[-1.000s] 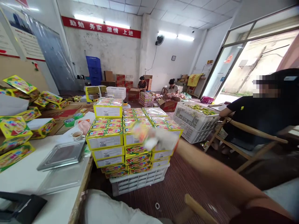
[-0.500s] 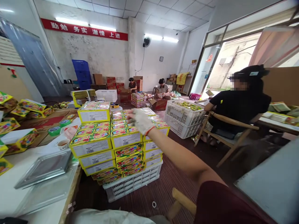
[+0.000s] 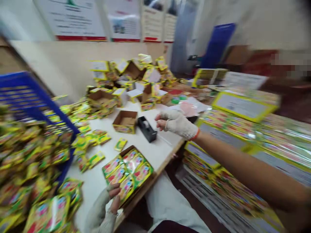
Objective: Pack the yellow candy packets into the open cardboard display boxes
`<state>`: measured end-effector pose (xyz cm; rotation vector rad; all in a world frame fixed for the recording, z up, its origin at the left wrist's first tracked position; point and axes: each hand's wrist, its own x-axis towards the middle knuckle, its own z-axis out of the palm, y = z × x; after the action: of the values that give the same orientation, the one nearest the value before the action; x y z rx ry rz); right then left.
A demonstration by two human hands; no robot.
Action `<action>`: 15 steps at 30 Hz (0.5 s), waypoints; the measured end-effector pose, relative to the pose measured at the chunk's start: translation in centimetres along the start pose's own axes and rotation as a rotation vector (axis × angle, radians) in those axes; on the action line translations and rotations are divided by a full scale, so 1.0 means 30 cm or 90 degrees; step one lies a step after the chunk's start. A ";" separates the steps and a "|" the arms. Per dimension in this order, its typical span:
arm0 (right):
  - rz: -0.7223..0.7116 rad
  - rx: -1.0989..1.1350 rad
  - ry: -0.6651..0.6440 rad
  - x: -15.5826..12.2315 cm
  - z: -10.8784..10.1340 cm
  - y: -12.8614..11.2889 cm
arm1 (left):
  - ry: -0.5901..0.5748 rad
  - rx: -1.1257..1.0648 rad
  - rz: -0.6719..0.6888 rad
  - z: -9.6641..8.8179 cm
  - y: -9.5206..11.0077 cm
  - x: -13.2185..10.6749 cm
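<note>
My left hand (image 3: 103, 207), in a pale fingerless glove, is at the near left edge of an open box (image 3: 128, 173) packed with colourful yellow-green packets. Its thumb and fingers are apart; whether they touch the box I cannot tell. My right hand (image 3: 178, 124), gloved the same way with an orange cuff, hovers over the table's right edge. Its fingers are loosely curled, slightly apart, with nothing visible in them. Just left of it stands a black tape dispenser (image 3: 147, 128). An open brown-lined box (image 3: 125, 121) sits beside the dispenser. A loose packet (image 3: 120, 144) lies between the boxes.
A blue crate (image 3: 70, 119) with a heap of packets (image 3: 29, 171) fills the left. Unfolded and open boxes (image 3: 131, 71) pile up at the back of the white table (image 3: 97, 173). On the right, stacked filled boxes (image 3: 223, 129) rest on a white crate (image 3: 194, 184).
My view has swung left from the stacked boxes to the table. The right hand has left the top of the stack and is now near the tape dispenser. My left hand has come into view.
</note>
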<state>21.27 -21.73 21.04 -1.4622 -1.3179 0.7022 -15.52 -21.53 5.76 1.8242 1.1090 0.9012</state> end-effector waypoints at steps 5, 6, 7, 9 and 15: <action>-0.012 -0.318 -0.139 0.292 0.259 0.231 | 0.100 0.032 -0.122 -0.066 -0.067 -0.065; -0.024 -0.388 -0.174 0.335 0.317 0.270 | 0.123 0.031 -0.138 -0.069 -0.073 -0.076; -0.037 -0.439 -0.213 0.374 0.374 0.305 | 0.140 0.028 -0.149 -0.069 -0.076 -0.084; -0.062 -0.490 -0.304 0.442 0.489 0.360 | 0.174 0.021 -0.158 -0.060 -0.070 -0.094; -0.101 -0.618 -0.536 0.559 0.733 0.455 | 0.277 0.053 -0.179 -0.017 -0.025 -0.100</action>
<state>10.47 1.96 4.50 -1.8220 -2.6511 0.6086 -17.29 -23.93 4.82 1.5188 1.6469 1.1230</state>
